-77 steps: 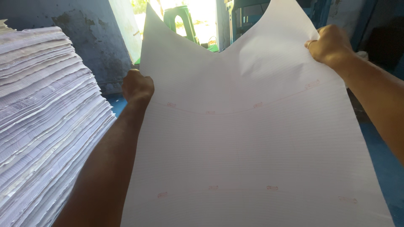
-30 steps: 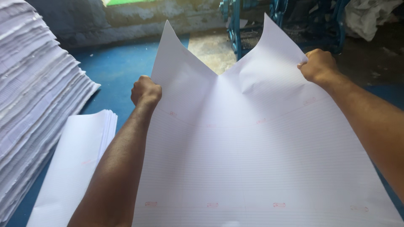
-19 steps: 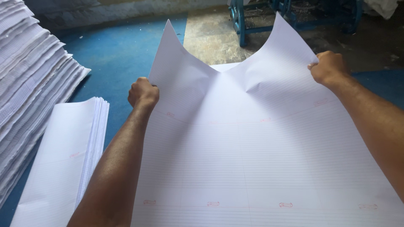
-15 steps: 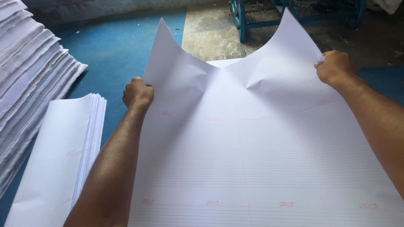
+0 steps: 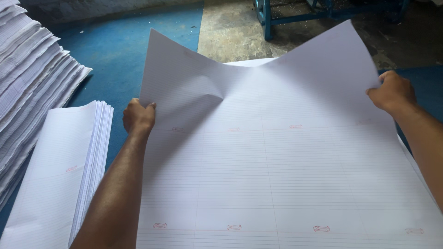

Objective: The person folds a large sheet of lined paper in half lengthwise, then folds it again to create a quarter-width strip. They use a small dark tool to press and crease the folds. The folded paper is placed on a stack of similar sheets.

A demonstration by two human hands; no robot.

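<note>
While the left hand [image 5: 138,117] at nine o'clock and right hand [image 5: 392,92] at three pinch a large ruled sheet [image 5: 286,170], its sagging middle could crease.

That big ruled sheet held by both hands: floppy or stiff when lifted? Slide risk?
Likely floppy: the ruled sheet sags and creases in the middle between the left hand and right hand. Probably very light, since pinching the two edges carries it. Its far corners stand up, so it may catch air and crumple easily.
</note>
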